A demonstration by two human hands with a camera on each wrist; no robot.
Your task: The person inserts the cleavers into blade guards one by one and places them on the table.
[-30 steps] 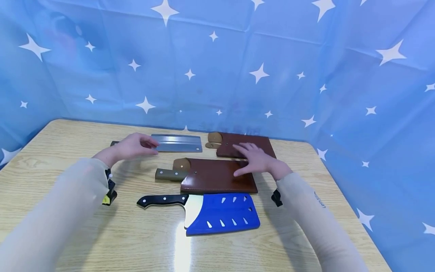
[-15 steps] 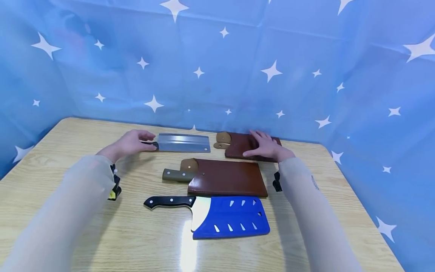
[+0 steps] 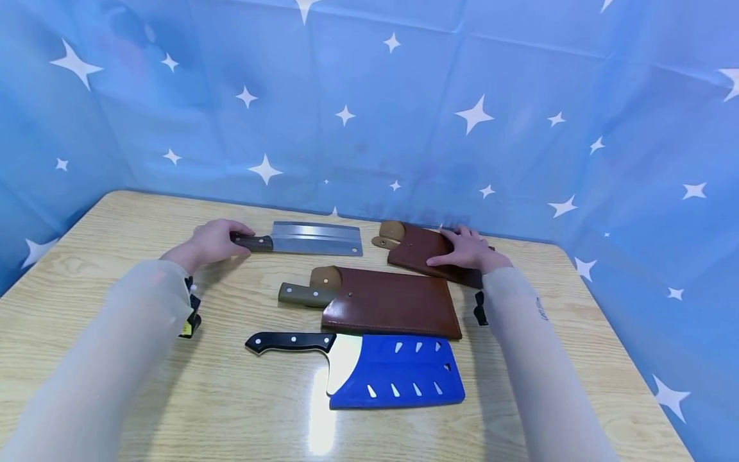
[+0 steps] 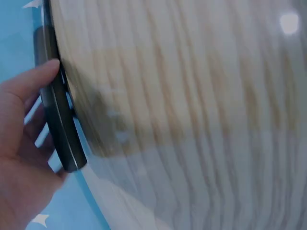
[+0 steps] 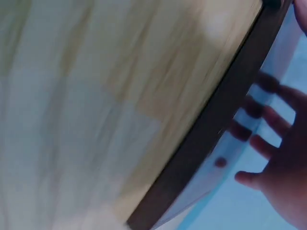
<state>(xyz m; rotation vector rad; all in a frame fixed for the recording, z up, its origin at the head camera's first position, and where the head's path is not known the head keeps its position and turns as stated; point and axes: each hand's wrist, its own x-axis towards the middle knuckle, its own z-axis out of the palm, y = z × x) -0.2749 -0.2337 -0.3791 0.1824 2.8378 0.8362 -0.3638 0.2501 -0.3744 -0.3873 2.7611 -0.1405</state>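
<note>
At the back left lies a cleaver (image 3: 317,239) with a bare steel blade and a dark riveted handle. My left hand (image 3: 212,241) grips that handle (image 4: 60,115), thumb on the near side and fingers behind it. At the back right, a brown leather knife sheath (image 3: 418,249) lies aslant with its tan flap to the left; no knife handle shows in it. My right hand (image 3: 466,249) rests over the sheath's right part, thumb toward the near edge. Its fingers (image 5: 268,120) look spread and fairly straight in the right wrist view.
Nearer the middle, a second brown sheath (image 3: 398,301) holds a knife with an olive handle (image 3: 306,295). In front of it lies a black-handled cleaver (image 3: 291,341) in a blue blade guard (image 3: 404,372). A blue star-print cloth (image 3: 288,115) hangs right behind the wooden table (image 3: 231,398).
My left hand has come down onto the bare cleaver's handle. My right hand has moved from above the middle sheath to the back one, whose right end has swung toward me.
</note>
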